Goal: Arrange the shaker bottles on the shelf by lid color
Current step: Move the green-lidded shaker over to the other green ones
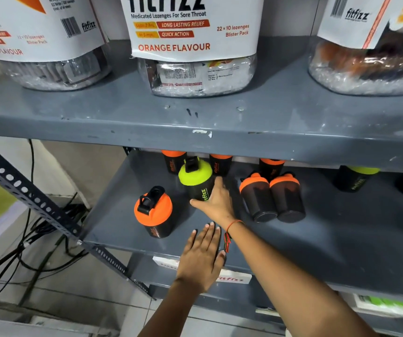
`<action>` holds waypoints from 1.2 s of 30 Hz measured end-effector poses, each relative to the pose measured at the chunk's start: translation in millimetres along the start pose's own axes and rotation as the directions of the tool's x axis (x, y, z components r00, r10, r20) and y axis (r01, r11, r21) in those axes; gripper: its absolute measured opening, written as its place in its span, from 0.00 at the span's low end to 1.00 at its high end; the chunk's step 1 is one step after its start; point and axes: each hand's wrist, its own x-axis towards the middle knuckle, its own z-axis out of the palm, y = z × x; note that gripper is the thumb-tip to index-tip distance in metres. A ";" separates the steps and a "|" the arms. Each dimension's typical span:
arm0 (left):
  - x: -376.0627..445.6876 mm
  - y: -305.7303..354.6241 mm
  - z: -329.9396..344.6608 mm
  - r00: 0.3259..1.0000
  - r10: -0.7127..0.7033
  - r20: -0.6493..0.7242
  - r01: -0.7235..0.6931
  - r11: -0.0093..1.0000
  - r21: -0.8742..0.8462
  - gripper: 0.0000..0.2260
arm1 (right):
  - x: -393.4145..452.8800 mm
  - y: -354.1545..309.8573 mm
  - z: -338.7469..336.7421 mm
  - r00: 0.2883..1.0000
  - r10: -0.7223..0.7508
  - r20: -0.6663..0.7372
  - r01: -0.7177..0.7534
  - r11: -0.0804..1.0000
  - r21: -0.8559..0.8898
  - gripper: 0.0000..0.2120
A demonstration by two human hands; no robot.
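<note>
I'm standing at a stockroom or shop storage rack, not a home cupboard. The shelving (195, 117) is grey painted steel, chipped at the edge, held by a slotted angle-iron brace (25, 190). Above sit big clear tubs (193, 45) labelled as medicated lozenges, orange flavour, with barcodes and blister-pack counts, several of the same product in a row. Below them many identical branded shaker bottles (155, 215) stand in multiples, like stock. Loose black cables (30, 239) trail over a tiled floor (74, 300) beside the rack.
</note>
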 end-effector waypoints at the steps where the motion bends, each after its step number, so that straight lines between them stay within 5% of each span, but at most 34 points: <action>1: 0.0 -0.1 -0.3 1.000 0.001 0.008 -0.001 1.000 0.005 0.26 | -3.1 3.8 -0.4 0.999 0.002 -0.035 -0.001 0.999 0.032 0.40; 25: -0.7 -0.4 1.9 1.000 -0.001 -0.007 0.001 1.000 0.001 0.25 | -12.3 48.3 7.2 0.996 0.056 -0.063 -0.042 0.978 0.206 0.43; 31: -1.3 0.2 1.7 1.000 -0.004 -0.008 0.004 1.000 -0.013 0.25 | -5.6 55.2 -7.6 0.993 0.002 0.115 -0.057 0.878 0.476 0.44; 36: -1.6 -0.4 1.3 1.000 -0.001 -0.006 0.001 1.000 -0.015 0.25 | 5.4 56.2 -20.6 0.962 -0.055 0.269 -0.119 0.799 0.589 0.35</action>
